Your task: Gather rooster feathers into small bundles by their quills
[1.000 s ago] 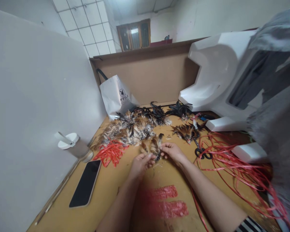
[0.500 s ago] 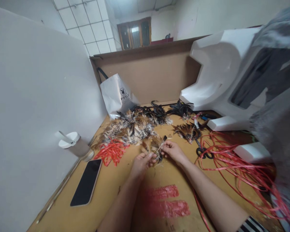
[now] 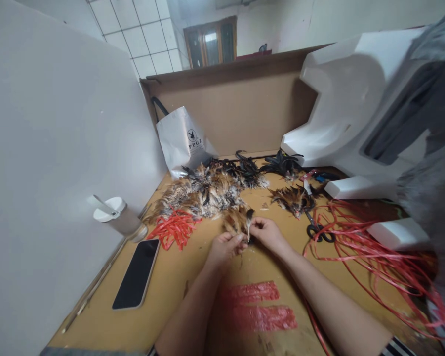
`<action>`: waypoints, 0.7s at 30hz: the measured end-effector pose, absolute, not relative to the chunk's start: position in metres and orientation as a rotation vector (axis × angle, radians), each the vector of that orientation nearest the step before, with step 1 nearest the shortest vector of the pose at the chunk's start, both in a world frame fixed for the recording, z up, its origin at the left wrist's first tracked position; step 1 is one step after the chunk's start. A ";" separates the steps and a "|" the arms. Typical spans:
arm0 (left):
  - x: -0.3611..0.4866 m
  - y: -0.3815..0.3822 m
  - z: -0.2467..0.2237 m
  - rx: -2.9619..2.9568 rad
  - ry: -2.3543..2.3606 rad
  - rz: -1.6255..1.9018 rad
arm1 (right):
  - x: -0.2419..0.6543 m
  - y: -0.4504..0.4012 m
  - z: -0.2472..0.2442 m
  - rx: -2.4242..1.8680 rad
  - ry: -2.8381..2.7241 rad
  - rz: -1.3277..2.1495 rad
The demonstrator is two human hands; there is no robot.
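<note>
Slanted half a second ago, the dark-tipped feather (image 3: 249, 220) between the two hands now stands nearly upright, and my whole view has shifted slightly. I see the left hand (image 3: 224, 247) pinching the near end of a brown feather bundle (image 3: 234, 221), which sits low over the table (image 3: 172, 284), just in front of the large feather pile (image 3: 207, 190). The right hand (image 3: 267, 235) has its fingertips drawn together at the dark-tipped feather; I cannot tell whether they grip it or only touch it. To the left I have a heap of red strips (image 3: 176, 227) and a phone (image 3: 136, 274). On my right, black-handled scissors (image 3: 320, 233) lie beside a tangle of red cord (image 3: 370, 262).
</note>
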State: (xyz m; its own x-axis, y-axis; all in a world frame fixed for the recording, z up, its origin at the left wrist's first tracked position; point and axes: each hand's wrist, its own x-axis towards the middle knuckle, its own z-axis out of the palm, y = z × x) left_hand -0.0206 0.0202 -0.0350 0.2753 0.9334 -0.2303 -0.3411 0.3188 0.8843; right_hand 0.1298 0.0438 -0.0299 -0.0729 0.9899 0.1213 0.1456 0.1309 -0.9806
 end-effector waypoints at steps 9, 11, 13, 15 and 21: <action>-0.022 0.015 -0.031 0.790 0.810 0.915 | 0.131 0.041 -0.032 -1.349 -1.556 0.786; -0.022 0.014 -0.029 0.796 0.806 0.899 | 0.130 0.040 -0.031 -1.368 -1.579 0.751; -0.021 0.014 -0.029 0.794 0.802 0.897 | 0.129 0.038 -0.030 -1.378 -1.606 0.733; -0.020 0.014 -0.028 0.781 0.799 0.907 | 0.128 0.038 -0.030 -1.382 -1.620 0.727; -0.021 0.016 -0.026 0.654 0.741 0.975 | 0.134 0.044 -0.038 -1.423 -1.595 0.793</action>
